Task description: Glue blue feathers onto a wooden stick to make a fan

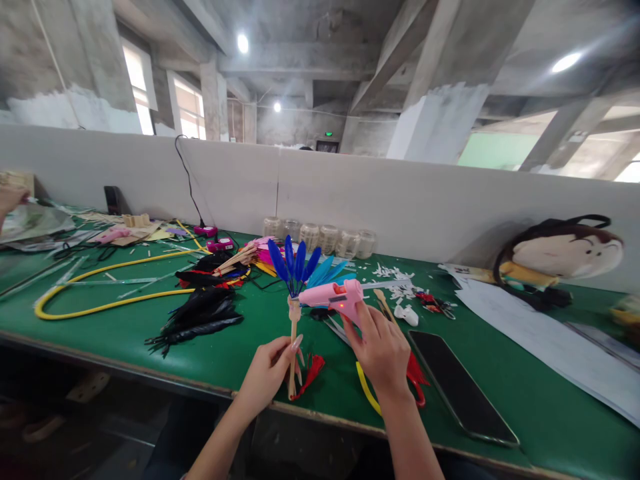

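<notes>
On the head camera I see the left hand [265, 377], its fingers [283, 353] closed round an upright wooden stick [293, 353], while the right hand [383, 350] has its fingers [367, 327] wrapped round a pink hot glue gun [335, 300], nozzle just beside the stick's top. Both hands hover near the front edge of the green bench [150, 353]. Blue feathers [295, 263] already fan from the stick's head, while a heap of black feathers [200, 320] and a red tassel [310, 373] lie loose on the bench, unattached
</notes>
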Action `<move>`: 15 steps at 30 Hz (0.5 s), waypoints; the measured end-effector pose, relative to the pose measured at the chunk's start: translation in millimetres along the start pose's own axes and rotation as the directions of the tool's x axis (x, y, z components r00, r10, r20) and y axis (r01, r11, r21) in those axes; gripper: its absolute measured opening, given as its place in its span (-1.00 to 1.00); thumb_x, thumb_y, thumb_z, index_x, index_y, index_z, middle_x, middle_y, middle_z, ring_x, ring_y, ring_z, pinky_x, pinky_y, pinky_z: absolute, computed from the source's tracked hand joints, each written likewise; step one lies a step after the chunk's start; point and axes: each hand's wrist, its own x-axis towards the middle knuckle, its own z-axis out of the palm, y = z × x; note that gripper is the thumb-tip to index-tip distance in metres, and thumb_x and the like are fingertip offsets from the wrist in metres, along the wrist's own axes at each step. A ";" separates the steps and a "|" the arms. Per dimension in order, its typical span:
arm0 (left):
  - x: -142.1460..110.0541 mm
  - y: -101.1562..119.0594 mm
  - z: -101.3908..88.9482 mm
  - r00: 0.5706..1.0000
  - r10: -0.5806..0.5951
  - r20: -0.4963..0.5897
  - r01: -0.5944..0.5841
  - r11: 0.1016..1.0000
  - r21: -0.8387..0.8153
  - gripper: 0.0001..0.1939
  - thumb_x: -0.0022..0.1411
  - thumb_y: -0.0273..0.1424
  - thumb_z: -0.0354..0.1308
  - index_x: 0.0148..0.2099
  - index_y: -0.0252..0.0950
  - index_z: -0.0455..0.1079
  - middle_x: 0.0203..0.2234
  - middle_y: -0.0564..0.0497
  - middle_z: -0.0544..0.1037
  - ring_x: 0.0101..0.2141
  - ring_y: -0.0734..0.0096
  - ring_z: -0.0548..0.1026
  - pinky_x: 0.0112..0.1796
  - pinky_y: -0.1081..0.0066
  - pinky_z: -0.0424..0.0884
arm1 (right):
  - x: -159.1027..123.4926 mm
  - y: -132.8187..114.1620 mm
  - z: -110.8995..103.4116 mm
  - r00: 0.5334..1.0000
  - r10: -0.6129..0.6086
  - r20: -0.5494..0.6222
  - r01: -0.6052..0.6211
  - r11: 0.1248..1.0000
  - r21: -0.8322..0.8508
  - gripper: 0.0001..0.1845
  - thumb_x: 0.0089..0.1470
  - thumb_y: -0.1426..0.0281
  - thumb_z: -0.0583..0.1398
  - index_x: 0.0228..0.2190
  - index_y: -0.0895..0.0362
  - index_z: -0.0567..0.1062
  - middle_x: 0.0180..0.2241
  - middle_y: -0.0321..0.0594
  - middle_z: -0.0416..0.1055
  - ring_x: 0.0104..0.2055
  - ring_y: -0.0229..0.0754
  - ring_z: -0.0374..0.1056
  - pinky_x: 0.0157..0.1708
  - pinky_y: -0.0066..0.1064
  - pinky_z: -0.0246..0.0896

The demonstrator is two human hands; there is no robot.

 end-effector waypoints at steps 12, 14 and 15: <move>0.6 -1.0 -0.6 1.000 0.004 -0.008 -0.003 1.000 0.008 -0.65 0.15 -0.15 -0.08 -0.43 -0.35 0.27 -0.67 0.09 0.35 -0.63 0.53 0.27 -0.60 0.54 0.21 | -1.8 0.0 0.3 1.000 0.006 -0.020 -0.006 1.000 0.000 -0.72 -0.02 0.35 0.17 -0.25 0.24 0.37 -0.46 -0.17 0.43 -0.45 -0.27 0.33 -0.43 -0.48 0.12; 0.3 -0.1 -0.5 1.000 0.001 -0.010 -0.001 1.000 0.004 -0.65 0.15 -0.15 -0.08 -0.44 -0.34 0.27 -0.67 0.09 0.35 -0.63 0.53 0.27 -0.60 0.55 0.21 | -1.8 0.3 0.6 1.000 0.015 -0.019 -0.015 1.000 0.002 -0.72 -0.01 0.34 0.16 -0.25 0.24 0.37 -0.46 -0.17 0.43 -0.46 -0.27 0.33 -0.44 -0.48 0.12; 0.1 0.5 -0.4 1.000 0.001 -0.011 -0.001 1.000 0.002 -0.65 0.15 -0.14 -0.08 -0.44 -0.34 0.27 -0.67 0.09 0.35 -0.64 0.53 0.27 -0.60 0.55 0.20 | -1.9 0.4 0.5 1.000 0.017 -0.018 -0.017 1.000 0.003 -0.72 -0.02 0.34 0.16 -0.25 0.24 0.37 -0.46 -0.17 0.43 -0.46 -0.27 0.33 -0.44 -0.48 0.12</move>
